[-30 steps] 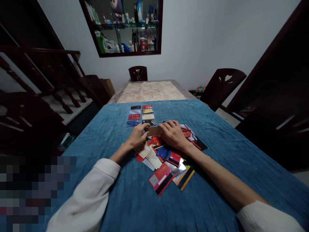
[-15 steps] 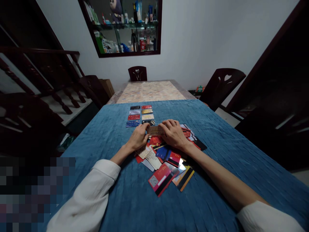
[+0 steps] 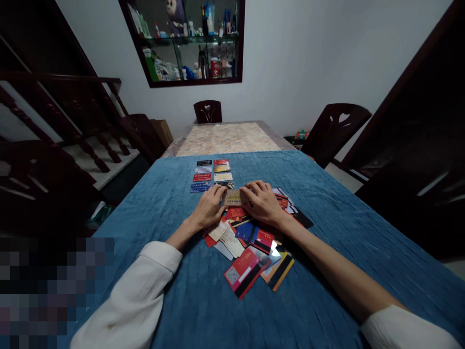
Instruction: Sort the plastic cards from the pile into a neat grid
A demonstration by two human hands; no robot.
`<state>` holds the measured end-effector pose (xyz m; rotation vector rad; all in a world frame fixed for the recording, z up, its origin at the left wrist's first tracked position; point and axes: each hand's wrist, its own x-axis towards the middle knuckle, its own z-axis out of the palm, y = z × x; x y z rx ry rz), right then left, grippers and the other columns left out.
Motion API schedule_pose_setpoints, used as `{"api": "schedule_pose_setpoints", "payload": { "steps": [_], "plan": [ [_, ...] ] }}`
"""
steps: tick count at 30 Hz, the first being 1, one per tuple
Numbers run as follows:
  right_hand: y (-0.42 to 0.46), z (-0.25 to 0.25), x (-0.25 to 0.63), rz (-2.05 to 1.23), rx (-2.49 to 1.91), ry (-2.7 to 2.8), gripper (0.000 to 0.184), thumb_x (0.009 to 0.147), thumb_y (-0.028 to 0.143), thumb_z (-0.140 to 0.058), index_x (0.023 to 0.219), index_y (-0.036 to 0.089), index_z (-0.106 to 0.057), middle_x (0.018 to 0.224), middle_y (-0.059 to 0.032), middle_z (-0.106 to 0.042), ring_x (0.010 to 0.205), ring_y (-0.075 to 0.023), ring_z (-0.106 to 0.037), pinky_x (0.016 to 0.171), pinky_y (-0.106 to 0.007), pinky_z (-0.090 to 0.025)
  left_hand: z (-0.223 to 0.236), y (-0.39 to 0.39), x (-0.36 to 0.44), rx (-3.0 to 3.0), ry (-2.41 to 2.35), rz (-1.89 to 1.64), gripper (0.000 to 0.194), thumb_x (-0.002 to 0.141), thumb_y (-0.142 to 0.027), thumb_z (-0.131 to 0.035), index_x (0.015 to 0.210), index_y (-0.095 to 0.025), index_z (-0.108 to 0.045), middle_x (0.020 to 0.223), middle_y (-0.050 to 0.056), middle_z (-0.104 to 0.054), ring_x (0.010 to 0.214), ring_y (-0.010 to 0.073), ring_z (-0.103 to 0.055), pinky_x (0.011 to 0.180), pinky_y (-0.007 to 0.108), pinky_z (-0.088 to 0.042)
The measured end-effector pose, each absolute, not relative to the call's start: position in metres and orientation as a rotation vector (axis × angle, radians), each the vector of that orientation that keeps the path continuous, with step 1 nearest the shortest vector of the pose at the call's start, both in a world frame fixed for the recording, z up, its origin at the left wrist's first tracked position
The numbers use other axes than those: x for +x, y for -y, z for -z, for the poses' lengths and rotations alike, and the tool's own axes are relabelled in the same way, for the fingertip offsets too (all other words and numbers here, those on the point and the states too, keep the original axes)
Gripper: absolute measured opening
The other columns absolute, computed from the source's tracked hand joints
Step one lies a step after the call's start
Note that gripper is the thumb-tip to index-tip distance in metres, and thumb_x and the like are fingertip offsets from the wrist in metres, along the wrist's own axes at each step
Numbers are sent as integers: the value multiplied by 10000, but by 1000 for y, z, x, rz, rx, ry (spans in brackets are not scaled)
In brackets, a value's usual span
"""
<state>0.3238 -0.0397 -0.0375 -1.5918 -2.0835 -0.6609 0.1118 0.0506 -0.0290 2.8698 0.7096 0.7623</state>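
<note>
My left hand [image 3: 209, 208] and my right hand [image 3: 264, 202] both pinch a beige card [image 3: 232, 198] by its two short ends, just above a loose pile of cards [image 3: 250, 242] on the blue cloth [image 3: 174, 300]. The pile is red, blue, white and black cards that overlap one another under and in front of my hands. Beyond my fingers, several cards lie in two neat columns [image 3: 212, 175], face up, side by side.
The blue cloth covers the near part of a long table; the far part shows a patterned top [image 3: 227, 137]. Dark wooden chairs stand at the far end [image 3: 208, 111], the left [image 3: 143, 135] and the right [image 3: 336, 128]. A wall cabinet [image 3: 189, 41] holds bottles.
The beige card has turned a little more face-up between my fingers. Both hands stay in nearly the same place.
</note>
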Motion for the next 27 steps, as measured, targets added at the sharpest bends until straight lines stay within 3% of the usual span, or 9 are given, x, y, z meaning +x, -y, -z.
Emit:
{"api": "schedule_pose_setpoints", "payload": {
  "steps": [27],
  "plan": [
    [0,21,340,431,-1539,2197,357,878,233,-652,1231,184,-636,1255,-115,-635,1086,-259,-481,841,-360,-419,19,-80,111,2765,-780,-803,492,775,-126,-645,1253,-177,-546,1251,138,-553,1173,298,-521,1040,486,-467]
  ]
}}
